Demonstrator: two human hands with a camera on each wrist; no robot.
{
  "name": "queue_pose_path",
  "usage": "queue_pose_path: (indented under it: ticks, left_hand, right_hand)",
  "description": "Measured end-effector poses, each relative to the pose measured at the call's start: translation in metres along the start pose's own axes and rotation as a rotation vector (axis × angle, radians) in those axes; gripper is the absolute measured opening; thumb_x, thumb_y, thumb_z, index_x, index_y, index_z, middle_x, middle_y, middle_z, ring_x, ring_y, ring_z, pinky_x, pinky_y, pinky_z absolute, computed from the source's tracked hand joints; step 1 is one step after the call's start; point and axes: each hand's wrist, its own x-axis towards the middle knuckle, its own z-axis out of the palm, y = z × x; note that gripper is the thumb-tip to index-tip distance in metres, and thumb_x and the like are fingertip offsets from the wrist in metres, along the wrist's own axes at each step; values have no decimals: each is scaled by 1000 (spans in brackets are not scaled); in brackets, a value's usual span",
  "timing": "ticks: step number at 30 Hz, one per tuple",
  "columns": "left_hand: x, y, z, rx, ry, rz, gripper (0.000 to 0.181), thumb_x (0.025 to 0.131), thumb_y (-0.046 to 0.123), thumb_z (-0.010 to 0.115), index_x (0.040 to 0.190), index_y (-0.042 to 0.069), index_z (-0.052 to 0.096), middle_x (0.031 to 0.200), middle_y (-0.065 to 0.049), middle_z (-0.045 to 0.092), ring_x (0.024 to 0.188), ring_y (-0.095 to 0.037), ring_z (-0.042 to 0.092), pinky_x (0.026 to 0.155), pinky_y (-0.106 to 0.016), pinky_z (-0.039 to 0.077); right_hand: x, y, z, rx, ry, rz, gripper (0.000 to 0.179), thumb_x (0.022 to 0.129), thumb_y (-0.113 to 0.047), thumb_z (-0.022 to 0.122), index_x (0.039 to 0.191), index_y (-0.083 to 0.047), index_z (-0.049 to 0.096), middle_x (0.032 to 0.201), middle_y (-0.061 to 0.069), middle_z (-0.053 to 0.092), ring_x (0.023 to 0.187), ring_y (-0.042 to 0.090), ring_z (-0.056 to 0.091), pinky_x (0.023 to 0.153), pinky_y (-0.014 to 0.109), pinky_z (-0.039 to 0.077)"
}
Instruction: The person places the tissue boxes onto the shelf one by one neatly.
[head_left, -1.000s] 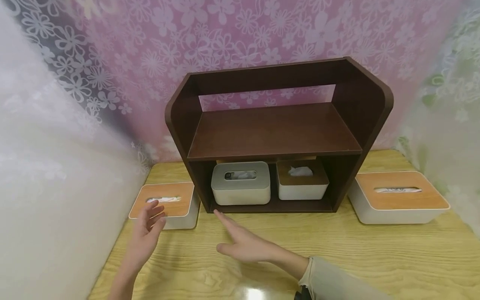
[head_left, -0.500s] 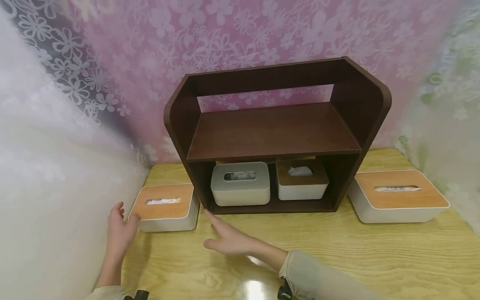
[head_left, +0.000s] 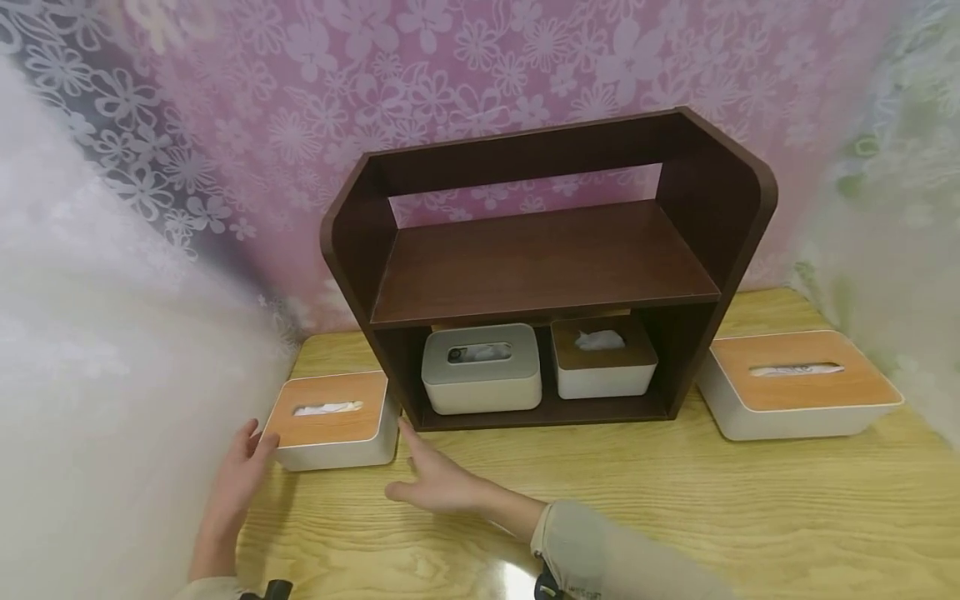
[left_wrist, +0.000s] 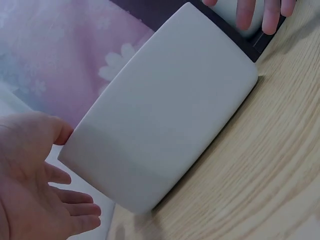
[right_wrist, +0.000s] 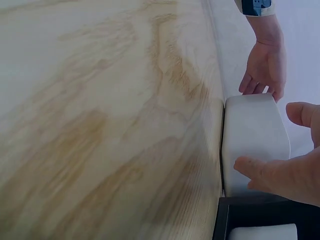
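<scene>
A white tissue box (head_left: 332, 455) with an orange wood-look lid (head_left: 318, 425) sits on the table, left of the dark shelf. My left hand (head_left: 237, 475) is at its left end, thumb right at the lid's edge. In the left wrist view the fingers of that hand (left_wrist: 35, 185) extend loosely beside the box's end wall. My right hand (head_left: 437, 482) reaches toward the box's right end, fingers extended, close to the shelf's lower left corner. In the right wrist view the right hand (right_wrist: 287, 175) overlaps the white box wall (right_wrist: 255, 122).
The dark brown two-tier shelf (head_left: 547, 258) stands against the flowered wall. On its lower level are a grey-lidded tissue box (head_left: 482, 392) and a brown-lidded one (head_left: 603, 381). Another orange-lidded tissue box (head_left: 798, 421) stands to the right. A pale wall (head_left: 127, 400) borders the left side.
My left hand has moved from in front of the left tissue box's lid leftward to its left end. My right hand has shifted left toward the box's right end. The boxes stay put.
</scene>
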Motion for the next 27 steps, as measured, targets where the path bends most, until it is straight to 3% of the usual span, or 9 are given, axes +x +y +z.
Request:
queue_pose_path:
  ticks: [5,7,10,12,14,21,27]
  left_hand:
    - [4,-7,5,-49,-76,15,78,107,49,28,157,0,-4,160,-32,7,147,-47,12,118,-58,18]
    - [4,-10,7,-66,-75,6,75,106,52,25,155,-4,13,142,-40,36,133,-45,40,113,-49,32]
    - [3,-12,7,-112,-116,16,78,106,54,19,153,-9,16,140,-41,37,134,-44,40,114,-48,32]
    - [4,-12,7,-143,-142,8,82,105,56,17,152,-12,14,141,-43,35,137,-45,38,115,-47,31]
    - [4,-13,7,-174,-187,15,86,105,56,15,152,-13,-3,157,-38,6,144,-49,12,116,-54,19]
    - [7,-15,7,-182,-211,1,86,104,58,12,153,-11,-6,158,-37,2,145,-50,11,116,-54,19]
    - [13,-17,6,-320,-245,55,72,109,46,13,155,-3,-13,162,-28,-7,148,-42,2,119,-53,9]
  right_hand:
    - [8,-5,4,22,26,14,98,93,-29,66,160,-9,-3,166,13,3,140,43,36,110,49,38]
    - [11,-8,6,9,31,10,98,93,-29,66,160,-8,-2,166,13,6,144,40,30,113,50,35]
    - [15,-13,11,-12,41,25,99,92,-32,67,160,-9,-1,166,11,9,149,34,21,115,53,29]
    - [17,-14,13,-15,51,46,99,91,-34,67,160,-11,0,166,9,9,151,31,15,116,56,25]
    - [18,-15,15,-14,54,67,99,91,-36,68,161,-12,1,166,8,9,151,31,14,116,57,25]
    - [22,-11,17,-3,64,71,102,91,-34,69,160,-11,-2,165,14,12,150,34,16,116,57,26]
    - [33,-4,18,13,109,63,110,89,-33,74,160,-12,-7,166,14,5,151,36,10,116,56,25]
